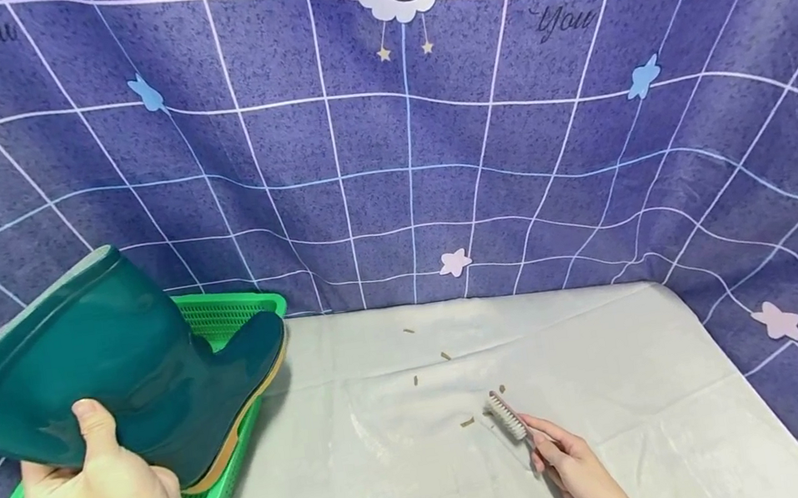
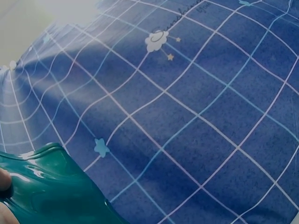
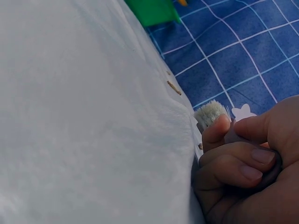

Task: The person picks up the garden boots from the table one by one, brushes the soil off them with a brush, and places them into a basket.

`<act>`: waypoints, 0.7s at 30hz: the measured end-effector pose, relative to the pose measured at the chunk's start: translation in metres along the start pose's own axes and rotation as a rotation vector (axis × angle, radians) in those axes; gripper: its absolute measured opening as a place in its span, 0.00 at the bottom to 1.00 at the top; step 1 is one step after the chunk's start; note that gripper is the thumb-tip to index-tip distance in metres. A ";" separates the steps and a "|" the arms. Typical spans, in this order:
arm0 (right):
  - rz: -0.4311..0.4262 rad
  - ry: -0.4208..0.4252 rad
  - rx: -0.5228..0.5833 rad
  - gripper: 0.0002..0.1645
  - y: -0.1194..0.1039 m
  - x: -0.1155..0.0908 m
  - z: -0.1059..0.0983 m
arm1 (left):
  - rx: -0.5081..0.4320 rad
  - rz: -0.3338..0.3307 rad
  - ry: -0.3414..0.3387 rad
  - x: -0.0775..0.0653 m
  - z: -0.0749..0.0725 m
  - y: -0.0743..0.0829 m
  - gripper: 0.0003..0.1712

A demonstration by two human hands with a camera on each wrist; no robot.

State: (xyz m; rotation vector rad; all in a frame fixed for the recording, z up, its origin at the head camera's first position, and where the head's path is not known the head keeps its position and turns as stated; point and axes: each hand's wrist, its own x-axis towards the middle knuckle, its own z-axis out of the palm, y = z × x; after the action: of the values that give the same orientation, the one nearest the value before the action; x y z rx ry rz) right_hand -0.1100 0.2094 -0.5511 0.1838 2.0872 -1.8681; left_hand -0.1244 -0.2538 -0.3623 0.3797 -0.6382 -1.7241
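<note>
A dark green rubber boot (image 1: 133,360) with a tan sole is held tilted above a green plastic basket (image 1: 225,305) at the left of the table. My left hand (image 1: 107,481) grips its shaft, thumb on the near side; in the left wrist view the boot's shaft (image 2: 56,186) fills the lower left corner. Low over the table's right half, my right hand (image 1: 575,466) holds a small brush (image 1: 508,418) by the handle, its pale bristles facing left. Fingers curl round that handle in the right wrist view. Several small brown bits (image 1: 467,422) lie on the tabletop near the brush.
A whitish cloth (image 1: 366,455) covers the table. Behind it and at both sides hangs a blue-purple grid curtain (image 1: 369,135) with stars and clouds. The basket stands at the table's left edge, partly hidden by the boot.
</note>
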 end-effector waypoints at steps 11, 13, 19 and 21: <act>-0.001 0.016 0.015 0.30 -0.001 0.000 0.001 | 0.006 0.034 -0.026 0.015 -0.003 -0.003 0.21; 0.002 0.016 0.023 0.30 -0.001 0.000 0.001 | 0.013 0.035 -0.020 0.017 -0.004 -0.003 0.21; 0.005 0.013 0.027 0.30 0.000 0.001 0.002 | 0.013 0.027 0.011 0.024 -0.005 -0.006 0.20; 0.004 0.013 0.030 0.30 0.000 0.001 0.002 | 0.025 0.033 0.012 0.026 -0.005 -0.008 0.19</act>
State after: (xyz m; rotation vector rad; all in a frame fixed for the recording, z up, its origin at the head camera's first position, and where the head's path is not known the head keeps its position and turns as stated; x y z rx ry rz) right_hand -0.1104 0.2074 -0.5516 0.2080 2.0672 -1.9013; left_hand -0.1344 -0.2787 -0.3689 0.3942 -0.6544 -1.6825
